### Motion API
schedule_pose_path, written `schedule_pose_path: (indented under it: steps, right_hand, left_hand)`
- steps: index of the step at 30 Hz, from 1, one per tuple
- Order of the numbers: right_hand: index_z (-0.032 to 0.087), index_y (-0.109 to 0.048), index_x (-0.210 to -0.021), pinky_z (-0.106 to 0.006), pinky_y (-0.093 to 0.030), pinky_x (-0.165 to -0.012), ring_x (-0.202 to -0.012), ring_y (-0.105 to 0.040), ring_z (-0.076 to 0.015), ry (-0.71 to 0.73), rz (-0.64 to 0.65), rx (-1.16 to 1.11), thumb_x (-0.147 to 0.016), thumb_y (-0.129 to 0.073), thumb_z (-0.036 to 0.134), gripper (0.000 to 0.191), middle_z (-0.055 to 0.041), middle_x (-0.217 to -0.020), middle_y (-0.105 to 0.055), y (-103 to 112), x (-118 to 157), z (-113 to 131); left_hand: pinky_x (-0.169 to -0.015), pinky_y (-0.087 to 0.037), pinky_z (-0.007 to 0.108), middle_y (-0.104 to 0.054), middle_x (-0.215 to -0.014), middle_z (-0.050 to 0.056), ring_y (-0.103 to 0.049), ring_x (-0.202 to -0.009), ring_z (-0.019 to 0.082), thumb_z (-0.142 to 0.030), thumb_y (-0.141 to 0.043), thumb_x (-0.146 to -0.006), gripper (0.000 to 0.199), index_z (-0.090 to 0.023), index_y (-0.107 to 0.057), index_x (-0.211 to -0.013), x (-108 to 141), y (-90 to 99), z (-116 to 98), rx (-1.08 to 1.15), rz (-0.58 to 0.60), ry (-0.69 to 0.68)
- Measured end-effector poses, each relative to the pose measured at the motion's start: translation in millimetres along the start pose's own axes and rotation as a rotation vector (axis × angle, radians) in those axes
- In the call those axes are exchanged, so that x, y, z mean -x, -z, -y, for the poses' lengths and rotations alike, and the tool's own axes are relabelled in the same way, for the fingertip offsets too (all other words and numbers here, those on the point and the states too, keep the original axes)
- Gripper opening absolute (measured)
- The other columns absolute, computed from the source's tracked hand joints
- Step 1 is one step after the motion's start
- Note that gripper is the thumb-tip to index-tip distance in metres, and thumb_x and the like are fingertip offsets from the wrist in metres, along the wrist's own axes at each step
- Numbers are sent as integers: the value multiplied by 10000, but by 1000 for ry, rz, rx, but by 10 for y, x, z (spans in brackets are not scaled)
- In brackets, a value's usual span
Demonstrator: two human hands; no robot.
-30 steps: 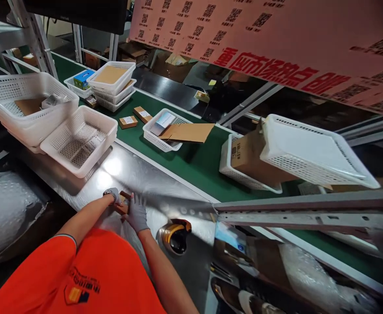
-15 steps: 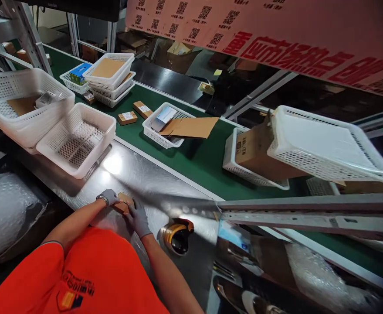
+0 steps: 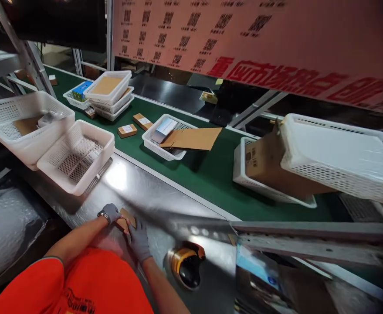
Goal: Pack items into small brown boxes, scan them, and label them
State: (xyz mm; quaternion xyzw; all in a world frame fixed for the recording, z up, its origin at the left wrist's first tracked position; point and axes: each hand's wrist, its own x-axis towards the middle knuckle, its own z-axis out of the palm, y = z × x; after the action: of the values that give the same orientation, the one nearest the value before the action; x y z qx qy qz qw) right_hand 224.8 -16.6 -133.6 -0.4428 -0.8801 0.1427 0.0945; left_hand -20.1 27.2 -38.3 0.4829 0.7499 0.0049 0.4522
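A small brown cardboard box (image 3: 126, 219) is held between my two grey-gloved hands, just above or on the metal table (image 3: 139, 189). My left hand (image 3: 110, 212), with a watch at its wrist, closes on the box's left end. Around the right side of the box curl the fingers of my right hand (image 3: 139, 239). To the right of that hand lies a tape dispenser (image 3: 186, 264) with a black and yellow body. Farther up and left stands a white plastic basket (image 3: 78, 157) with a labelled packet at its bottom.
A green conveyor belt (image 3: 129, 144) runs beyond the table, carrying small labelled boxes (image 3: 127, 130) and a basket with flat cardboard (image 3: 164, 150). Stacked baskets (image 3: 109, 98) stand behind. A metal beam (image 3: 292, 244) crosses at right. Bubble wrap (image 3: 8, 231) lies at left.
The whole scene sits lower in the picture as the head view tilts up. Both hands keep their hold on the small box, with little other visible change.
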Motion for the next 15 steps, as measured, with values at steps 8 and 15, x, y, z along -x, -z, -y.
schedule_pose_path:
  steps: [8,15]
  right_hand:
    - [267,-780,-1507,-580,-549,-1125,-1347,-608,-397,-79,-84,-107,-1050,-647,383,490,-212,-1551,-676,108,-141,214]
    - [20,-522,-1692,-585,-528,-1179,-1397,-620,-436,-587,-407,-74,-1096,-505,561,805,-329,-1530,-658,501,592,-116]
  left_hand:
    - [-691,-402,303,-722,-757,40,-662,-795,192,-499,-679,-1039,435,-177,-834,-790,190,-27,-10,-24,-93,-53]
    - [-690,-396,276,-831,-921,85,-717,-874,199,-427,-715,-1023,332,-172,-862,-869,40,42,-97,-124,-61,-28]
